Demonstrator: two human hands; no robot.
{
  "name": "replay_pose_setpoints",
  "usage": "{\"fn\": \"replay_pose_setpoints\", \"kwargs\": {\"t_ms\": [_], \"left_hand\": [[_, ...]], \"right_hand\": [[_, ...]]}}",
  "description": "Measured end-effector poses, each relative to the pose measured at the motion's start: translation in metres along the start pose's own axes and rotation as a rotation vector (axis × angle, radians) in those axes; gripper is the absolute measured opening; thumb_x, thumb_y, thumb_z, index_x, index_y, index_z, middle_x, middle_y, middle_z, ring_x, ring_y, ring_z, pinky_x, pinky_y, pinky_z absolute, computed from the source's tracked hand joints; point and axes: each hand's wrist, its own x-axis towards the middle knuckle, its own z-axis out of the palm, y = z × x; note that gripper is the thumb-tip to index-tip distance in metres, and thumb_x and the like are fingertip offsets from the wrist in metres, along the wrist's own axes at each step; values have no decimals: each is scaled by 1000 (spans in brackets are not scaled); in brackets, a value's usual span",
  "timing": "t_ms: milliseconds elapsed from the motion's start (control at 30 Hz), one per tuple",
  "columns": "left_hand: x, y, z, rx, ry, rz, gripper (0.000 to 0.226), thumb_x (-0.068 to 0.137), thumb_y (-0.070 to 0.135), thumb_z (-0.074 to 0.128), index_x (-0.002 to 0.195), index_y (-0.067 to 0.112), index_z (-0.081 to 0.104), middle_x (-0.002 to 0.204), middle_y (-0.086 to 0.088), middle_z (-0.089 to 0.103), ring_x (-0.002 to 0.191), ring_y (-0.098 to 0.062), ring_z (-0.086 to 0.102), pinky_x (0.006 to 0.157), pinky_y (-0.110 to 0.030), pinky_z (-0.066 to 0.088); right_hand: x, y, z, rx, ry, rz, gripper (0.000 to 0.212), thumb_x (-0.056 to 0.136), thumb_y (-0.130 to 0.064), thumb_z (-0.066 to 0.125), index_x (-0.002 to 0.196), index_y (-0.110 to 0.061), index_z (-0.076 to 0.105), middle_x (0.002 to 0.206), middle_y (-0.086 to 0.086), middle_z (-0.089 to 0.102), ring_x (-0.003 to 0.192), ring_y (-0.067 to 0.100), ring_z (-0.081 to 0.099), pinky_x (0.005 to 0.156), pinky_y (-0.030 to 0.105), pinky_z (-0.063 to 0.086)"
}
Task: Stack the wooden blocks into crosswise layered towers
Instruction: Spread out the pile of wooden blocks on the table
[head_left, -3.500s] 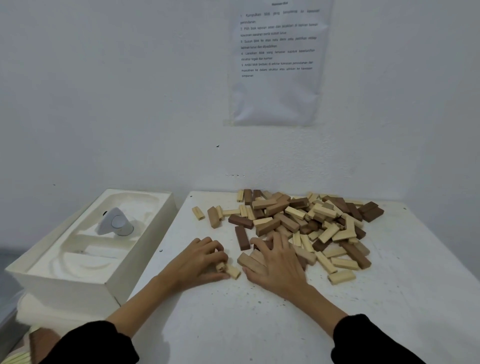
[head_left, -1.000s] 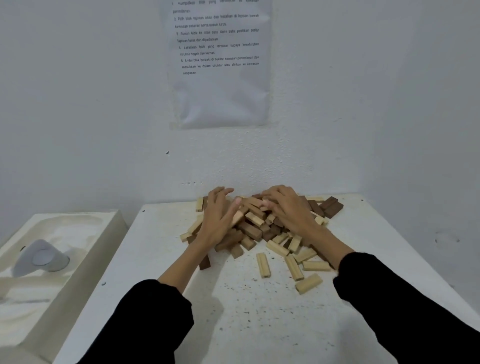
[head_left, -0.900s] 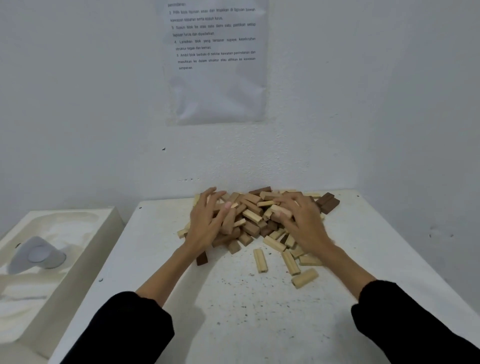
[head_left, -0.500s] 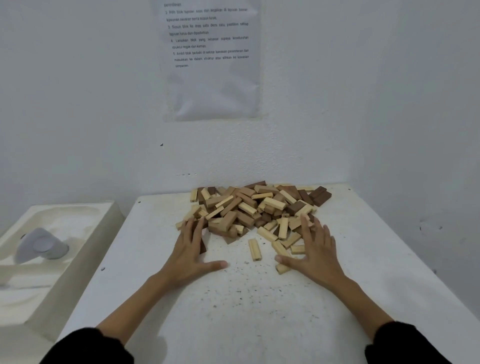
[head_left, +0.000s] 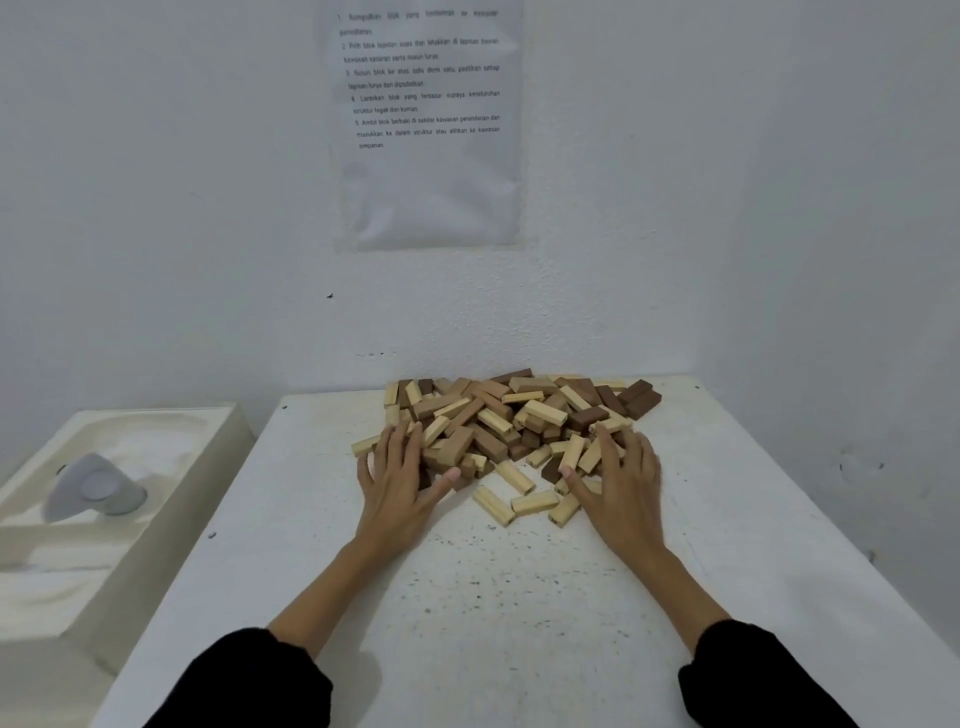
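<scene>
A loose heap of wooden blocks, light, mid-brown and dark brown, lies at the far middle of the white table, against the wall. My left hand lies flat with spread fingers against the heap's near left edge, touching blocks there. My right hand lies flat on the near right edge, its fingers over a few light blocks. Neither hand grips anything. Three light blocks lie loose on the table between my two hands.
A white moulded tray with a grey object in it stands off the table's left edge. A printed sheet hangs on the wall behind the heap. The right wall runs close along the table's right side.
My hands pushed the blocks together into a tighter heap near the wall, drew back toward me, and now press flat against the heap's near edges. A few light blocks slid out between them.
</scene>
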Motion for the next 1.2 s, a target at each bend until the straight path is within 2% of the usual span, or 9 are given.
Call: {"fn": "replay_pose_setpoints", "kwargs": {"t_ms": [100,233,367,533,667,767,967,1100,1200], "left_hand": [[-4,4,0,-103,146,19,87,78,78,21,144,24,33,149,3,27,138,-14,14,111,-35,7],[-18,11,3,-435,376,-177,56,78,56,39,117,19,58,122,2,52,118,-19,38,99,-24,26],[-36,21,2,-625,450,-237,22,83,30,47,100,27,61,105,19,57,105,-9,48,90,-38,44],[-31,26,1,-539,417,-96,19,85,25,49,100,26,61,100,15,58,101,-15,50,80,-6,31],[-16,24,-2,-431,348,6,25,85,31,61,108,21,62,101,5,62,102,-21,51,82,-2,27],[3,23,-12,-323,239,66,53,77,59,53,115,23,63,112,8,60,104,-16,44,83,-13,28],[50,18,-48,-117,-262,187,99,49,90,47,134,41,43,138,17,38,123,-13,24,104,-32,25],[73,13,-60,59,-625,188,88,65,68,64,142,36,36,151,9,26,137,-18,19,114,-41,20],[82,15,-65,-10,-723,189,78,70,54,74,138,31,42,143,7,38,131,-13,33,108,-32,29]], "right_hand": [[-7,-2,-2,73,84,-135,48,77,-25,70,120,-8,58,122,19,51,115,26,34,87,49,47],[-15,-1,-5,141,133,-202,31,70,-1,75,99,-11,68,106,10,55,102,21,39,78,34,45],[-34,2,-14,300,114,-42,22,76,3,68,90,-14,70,100,5,60,95,20,44,73,15,32],[-48,2,-20,347,20,5,22,78,2,67,88,-18,70,92,1,66,85,19,49,67,14,34],[-30,-5,-21,357,23,-16,20,75,-5,73,89,-18,70,92,2,65,90,22,54,75,7,30],[-6,-12,-25,291,19,22,20,78,-16,73,98,-20,70,97,4,60,97,19,45,68,24,33],[58,-23,-42,300,-123,22,26,84,-31,66,109,-24,63,104,6,57,111,25,41,80,32,38],[98,-33,-36,218,-287,31,40,83,-47,63,116,-27,57,112,7,55,114,26,44,91,35,39],[119,-49,-26,222,-467,155,77,67,-76,53,126,-28,49,127,11,51,122,31,44,100,44,39]]}}
